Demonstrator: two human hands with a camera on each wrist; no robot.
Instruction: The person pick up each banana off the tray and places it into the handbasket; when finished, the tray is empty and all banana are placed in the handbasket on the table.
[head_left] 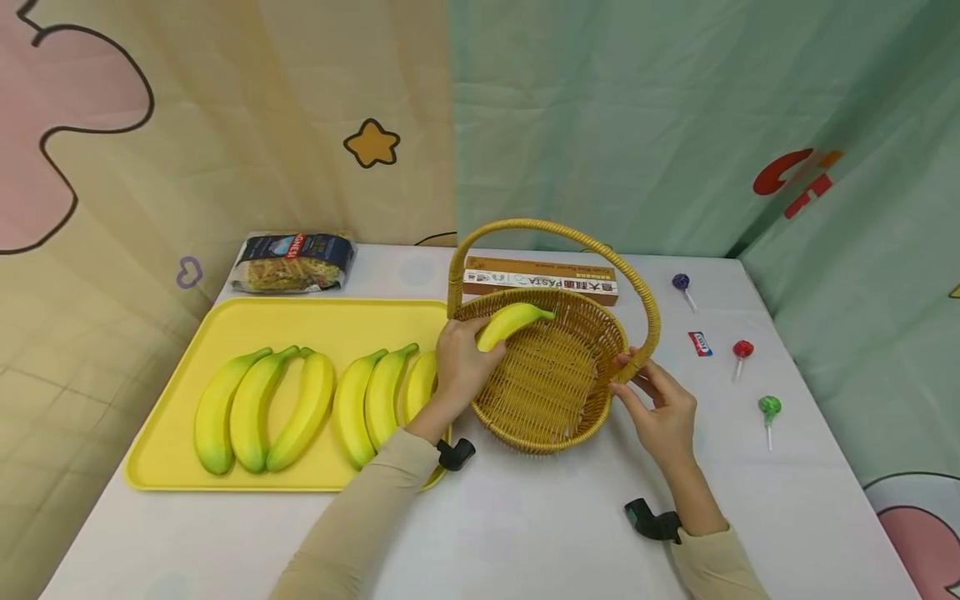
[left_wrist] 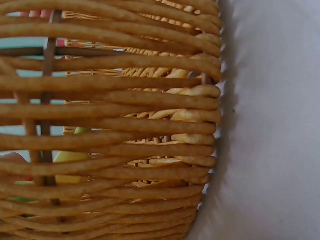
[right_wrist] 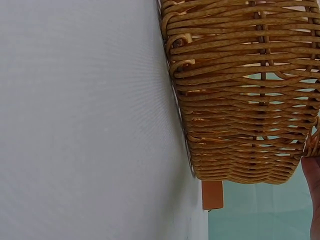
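My left hand grips a yellow banana over the left rim of a wicker basket, the stem end pointing right into the basket. Through the weave in the left wrist view, a bit of the banana shows. My right hand pinches the basket's right rim at the foot of its tall arched handle. In the right wrist view, a finger meets the rim at the right edge. Several more bananas lie on a yellow tray left of the basket, one partly hidden behind my left hand.
Behind the basket lies a long pasta box. A bag of pasta sits behind the tray. To the right are purple, red and green lollipops and a small wrapped candy. Curtains close off the back.
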